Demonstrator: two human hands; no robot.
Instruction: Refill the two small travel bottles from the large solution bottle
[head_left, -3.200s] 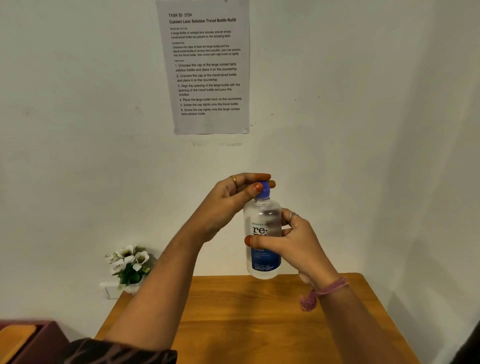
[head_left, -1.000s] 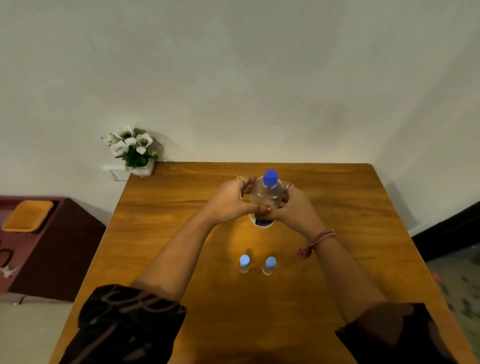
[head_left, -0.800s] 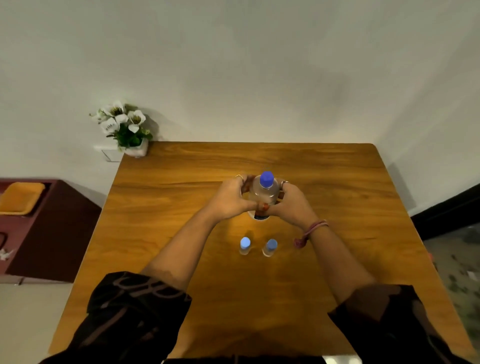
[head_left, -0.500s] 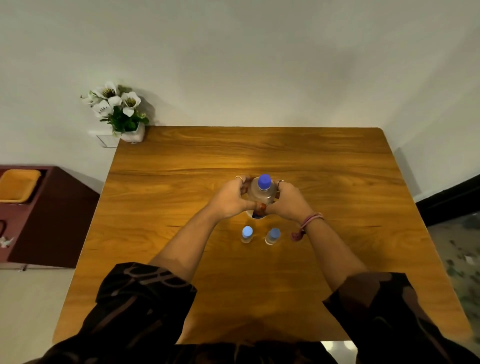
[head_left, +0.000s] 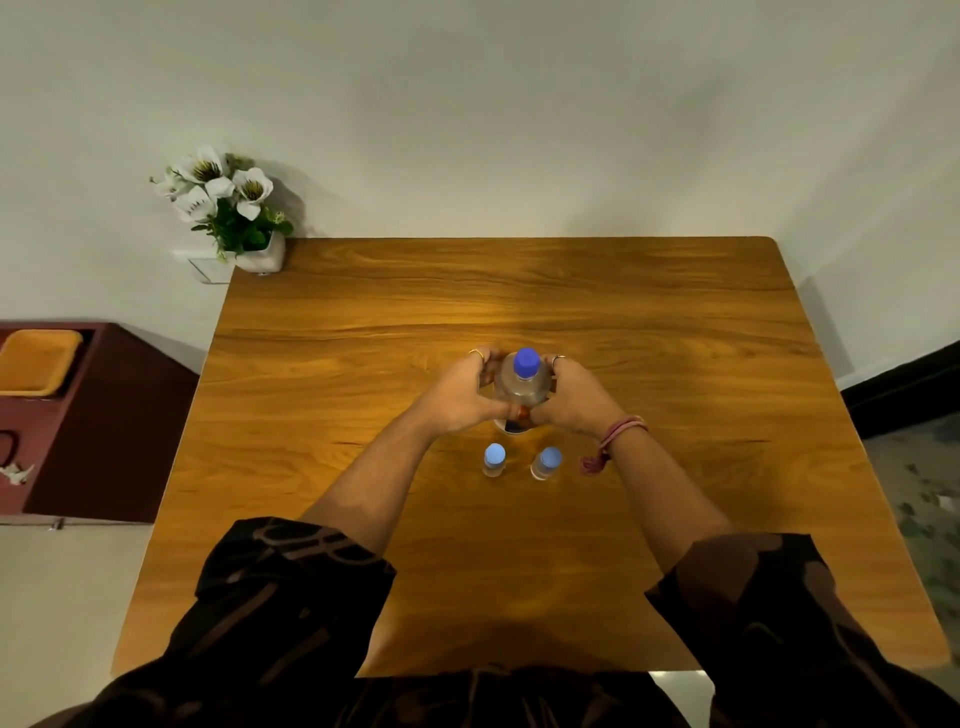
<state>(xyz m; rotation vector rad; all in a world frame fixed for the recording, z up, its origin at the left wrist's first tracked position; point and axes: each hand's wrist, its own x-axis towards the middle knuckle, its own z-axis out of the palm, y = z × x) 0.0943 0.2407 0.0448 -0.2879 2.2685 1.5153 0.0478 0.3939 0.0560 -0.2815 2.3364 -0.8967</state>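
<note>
The large clear solution bottle (head_left: 522, 385), with its dark blue cap (head_left: 525, 361) on, stands upright at the middle of the wooden table (head_left: 675, 364). My left hand (head_left: 460, 396) grips its left side and my right hand (head_left: 569, 397) grips its right side, fingers wrapped around the body. Two small travel bottles stand side by side just in front of it, each with a light blue cap: one on the left (head_left: 493, 460) and one on the right (head_left: 546, 462). Neither hand touches them.
A white pot of white flowers (head_left: 228, 208) sits at the table's far left corner against the wall. A dark red cabinet (head_left: 93, 415) with an orange tray (head_left: 36, 361) stands left of the table. The table's right edge borders a dark floor strip.
The bottle, earlier held up with my left fingers at its cap, now stands on the table with both hands round its body. My view has tilted down, showing more of the table.
</note>
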